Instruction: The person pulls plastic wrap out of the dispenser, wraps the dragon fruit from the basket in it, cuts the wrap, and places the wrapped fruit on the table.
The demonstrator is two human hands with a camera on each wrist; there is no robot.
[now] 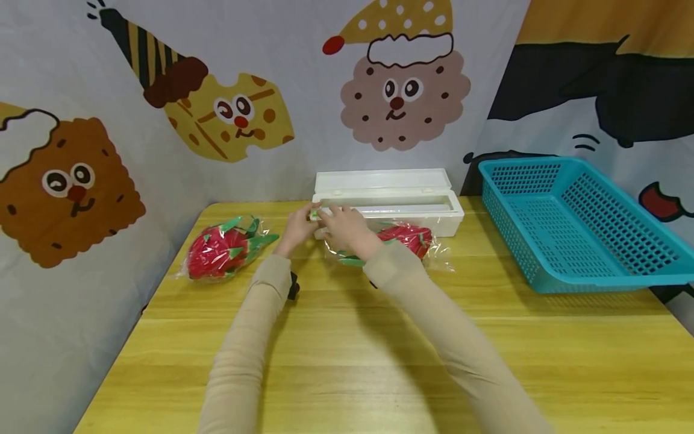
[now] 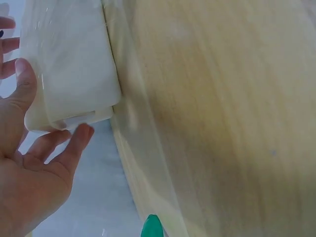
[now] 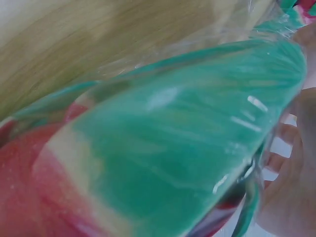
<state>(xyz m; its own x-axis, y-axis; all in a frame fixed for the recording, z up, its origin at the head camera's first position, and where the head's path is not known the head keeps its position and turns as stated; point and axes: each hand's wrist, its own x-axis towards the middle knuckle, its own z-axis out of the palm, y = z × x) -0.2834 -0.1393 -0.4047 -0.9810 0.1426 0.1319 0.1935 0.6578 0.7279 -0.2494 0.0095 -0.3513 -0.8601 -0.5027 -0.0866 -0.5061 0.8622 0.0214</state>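
Observation:
A white cling film dispenser stands at the back of the table with its lid raised and a pale roll inside. My left hand is at its left end; in the left wrist view the thumb touches the casing and bent fingers lie around the corner. My right hand reaches over the front left edge, fingers spread, beside a small green piece. Under the right forearm lies a film-wrapped dragon fruit, its green scales large in the right wrist view.
Another wrapped dragon fruit lies on the left of the wooden table. A blue plastic basket stands at the right. A cloth with cartoon figures hangs behind the table.

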